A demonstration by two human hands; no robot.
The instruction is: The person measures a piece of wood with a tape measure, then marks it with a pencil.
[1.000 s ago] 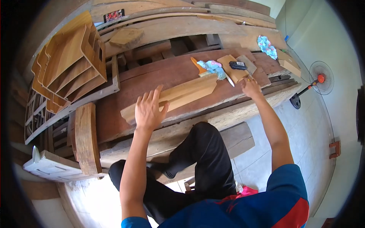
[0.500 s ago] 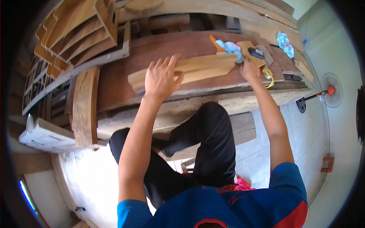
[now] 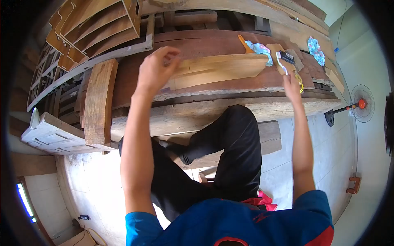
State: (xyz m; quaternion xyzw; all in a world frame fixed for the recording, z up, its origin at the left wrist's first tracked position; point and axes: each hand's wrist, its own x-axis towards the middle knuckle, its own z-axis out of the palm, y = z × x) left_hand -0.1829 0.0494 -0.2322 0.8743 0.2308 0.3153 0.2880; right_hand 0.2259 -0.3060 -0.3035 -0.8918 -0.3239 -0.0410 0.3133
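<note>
My right hand (image 3: 292, 87) is closed around a slim white brush with a curved head (image 3: 281, 61), perhaps a toothbrush, raised over the right side of the bench. Beneath and beside it are a yellow tape measure (image 3: 301, 84), partly hidden by the hand, and a small black object (image 3: 286, 57). My left hand (image 3: 157, 69) is up at the left end of a pale wooden board (image 3: 221, 70), fingers curled but apart, holding nothing. The board lies on the reddish-brown bench top (image 3: 135, 76). A blue floral cloth (image 3: 259, 49) and an orange handle (image 3: 245, 43) lie behind the board's right end.
A thick wood block (image 3: 98, 102) stands across the bench's left end. Wooden shelving (image 3: 98, 30) is at the back left. Another floral cloth (image 3: 315, 51) sits far right, and a fan (image 3: 362, 103) stands beyond the bench.
My right hand has moved right, away from the board's end, and now shows the white brush in it. My left hand has lifted off the board and shifted left, its fingers curling.
</note>
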